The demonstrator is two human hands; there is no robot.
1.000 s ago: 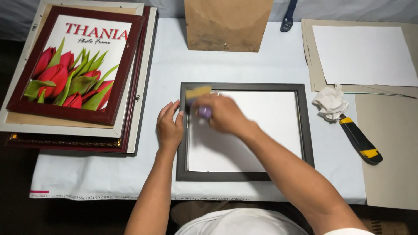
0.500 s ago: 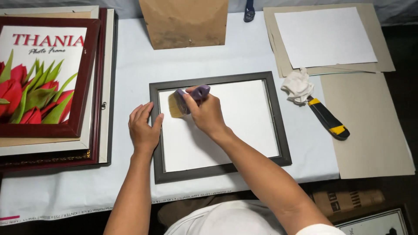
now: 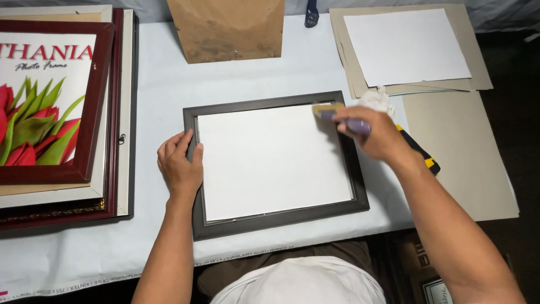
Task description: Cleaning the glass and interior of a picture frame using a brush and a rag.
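At table centre lies a dark frame (image 3: pixel 275 222), landscape, its opening filled by a plain white sheet. The left hand (image 3: pixel 180 166) rests on the frame's 9 o'clock rail, fingers spread flat and loose, thumb over the inner edge, pressing rather than gripping. The right hand (image 3: pixel 379 132) is curled tight around the purple handle of a brush (image 3: pixel 337 114), whose pale bristle end touches the sheet at the frame's 2 o'clock corner. To do this stroke well, I judge the brush should stay low and flat, sweep along the inner lip so dust leaves the corner instead of packing into it, and the left palm should keep steady weight so the frame does not slide on the cloth. The frame looks narrow, matte grey-brown, with a thin silvery lip along its 6 o'clock inner edge. Just past the right hand at 3 o'clock sit a crumpled rag (image 3: pixel 376 100) and a yellow-and-black knife (image 3: pixel 422 156).
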